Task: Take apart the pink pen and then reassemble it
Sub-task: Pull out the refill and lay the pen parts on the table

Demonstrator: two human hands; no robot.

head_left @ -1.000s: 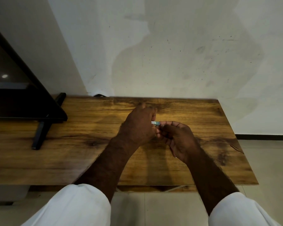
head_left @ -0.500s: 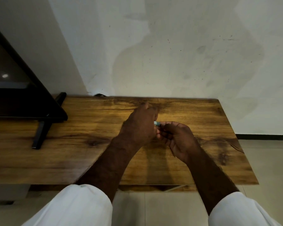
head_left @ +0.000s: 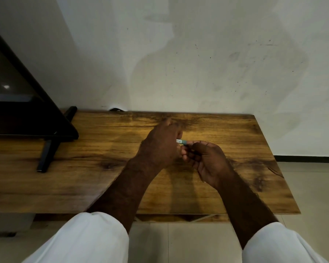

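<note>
Between my two hands, above the middle of the table (head_left: 84, 179), lies the pen (head_left: 181, 141). Only a short stretch of it shows, a white printed label beside a teal band; the rest is hidden inside both grips. My left hand (head_left: 160, 147) has its back to the camera and its fingers (head_left: 176, 132) are curled round the pen's left end. From here I cannot tell how the thumb sits. My right hand (head_left: 210, 162) lies palm half up, and its fingertips (head_left: 193, 144) are bent in, pinching the teal end from the right. The two hands touch below the pen. Both forearms run back to white sleeves (head_left: 87, 238) at the bottom edge. On the left part of the table stands a black screen (head_left: 17, 114) on a slanted black foot (head_left: 46, 156), well apart from the hands. Behind the table is a stained pale wall (head_left: 198, 63), and a tiled floor (head_left: 311, 186) shows to the right.
</note>
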